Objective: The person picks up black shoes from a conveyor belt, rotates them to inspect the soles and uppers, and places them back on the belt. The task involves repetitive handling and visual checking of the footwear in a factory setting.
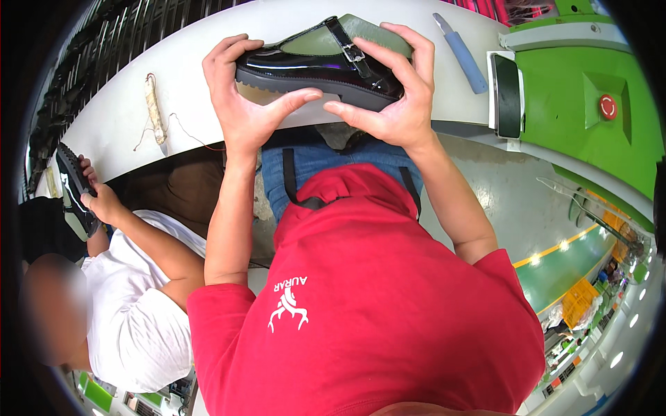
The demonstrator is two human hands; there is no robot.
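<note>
A glossy black shoe [316, 66] with a strap, a buckle and a thick grey sole is held on its side over the white table edge. A green last fills its opening. My left hand [243, 97] grips the toe end, thumb under the sole. My right hand [392, 97] grips the heel end, fingers curled over the top near the buckle.
A white curved worktable [194, 76] carries a small tool with string [154, 107], a blue-handled knife [461, 54] and a black flat device [507, 93]. A green machine with a red button [608, 106] stands at right. At left, a person in white holds another black shoe [73, 191].
</note>
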